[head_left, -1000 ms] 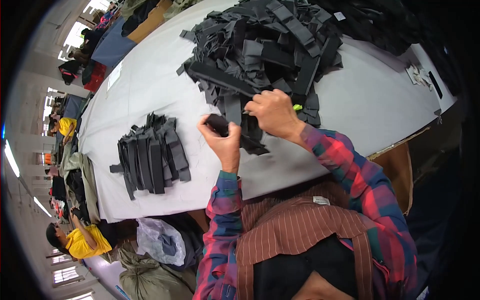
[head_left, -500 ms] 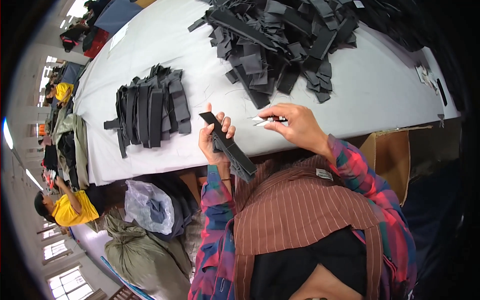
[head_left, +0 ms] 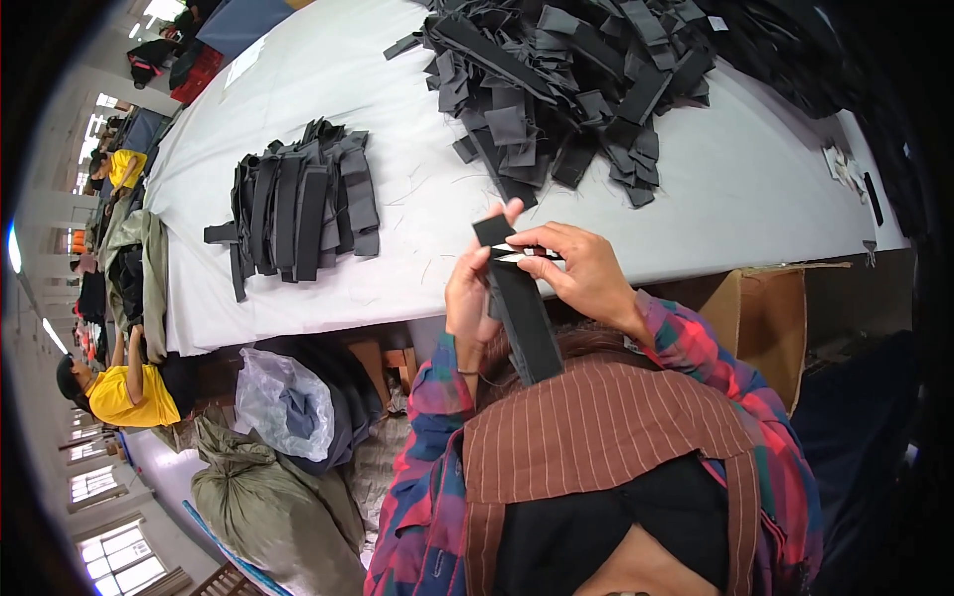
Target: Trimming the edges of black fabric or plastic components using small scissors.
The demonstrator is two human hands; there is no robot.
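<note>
My left hand [head_left: 467, 298] is closed on a dark fabric strip [head_left: 527, 323], which slants down toward my apron. One end of the strip sticks up past my fingers. In my right hand [head_left: 593, 276] is a pair of small thread snips [head_left: 511, 252], gripped between thumb and fingers. Its pale blades lie across the strip near the upper end, right beside my left fingers. Whether the blades are closed on a thread is too small to tell. Left of my hands, a row of similar dark strips [head_left: 310, 214] lies side by side on the white-covered table [head_left: 417, 179].
A large loose heap of dark strips [head_left: 556, 94] covers the far middle of the table. At the near right stands an open cardboard box [head_left: 765, 313]. Below the table's left edge are a clear plastic bag [head_left: 283, 402] and an olive sack [head_left: 263, 497]. A person in yellow [head_left: 134, 392] stands at far left.
My left hand has moved right with the strip and turned it. The snips in my right hand, apart from the strip before, now lie across its upper end.
</note>
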